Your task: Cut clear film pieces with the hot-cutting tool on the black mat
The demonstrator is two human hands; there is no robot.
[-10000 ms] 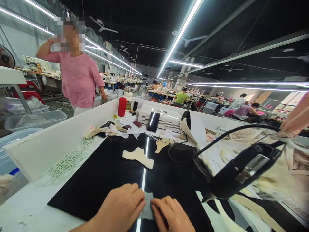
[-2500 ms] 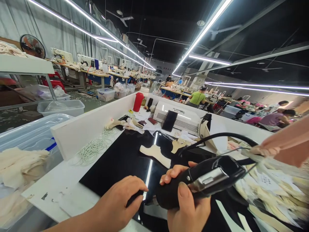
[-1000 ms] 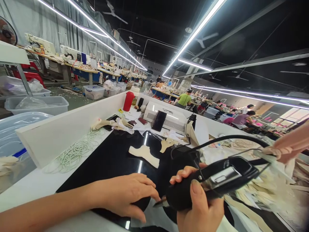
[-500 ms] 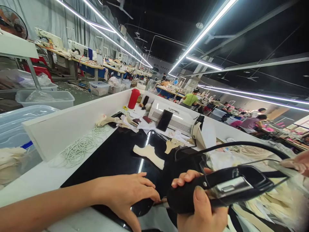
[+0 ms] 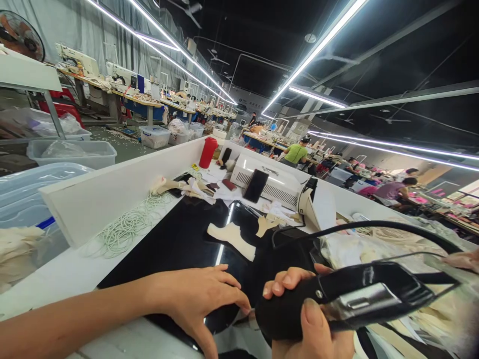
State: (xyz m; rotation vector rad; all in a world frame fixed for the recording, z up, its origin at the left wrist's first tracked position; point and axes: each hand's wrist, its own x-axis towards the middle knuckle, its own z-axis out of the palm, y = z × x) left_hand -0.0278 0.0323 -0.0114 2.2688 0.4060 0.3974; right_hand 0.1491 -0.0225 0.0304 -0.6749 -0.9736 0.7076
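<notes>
My right hand (image 5: 318, 329) is wrapped round a black hand-held device (image 5: 337, 294) with a silver metal plate and a thick black cord; its exact kind I cannot make out. My left hand (image 5: 202, 299) is over the near edge of a glossy black board (image 5: 160, 244), fingers apart, the index fingertip close to a small metallic piece (image 5: 253, 320) beside the device. Whether that finger touches it is unclear. Beyond both hands a cream fabric piece (image 5: 232, 239) lies flat on the board. A smaller tan piece (image 5: 265, 225) lies to its right.
A phone (image 5: 256, 185) leans on a white vented box (image 5: 277, 182) at the back. A red bottle (image 5: 208, 152) and loose green cord (image 5: 127, 234) are at the left. Scraps (image 5: 430, 314) fill the right side. A blurred hand (image 5: 464, 260) shows at the right edge, its owner unclear.
The black device has tilted slightly, its right end lower, still in my right hand. The blurred hand at the right edge has moved partly out of view. My left hand is almost unmoved.
</notes>
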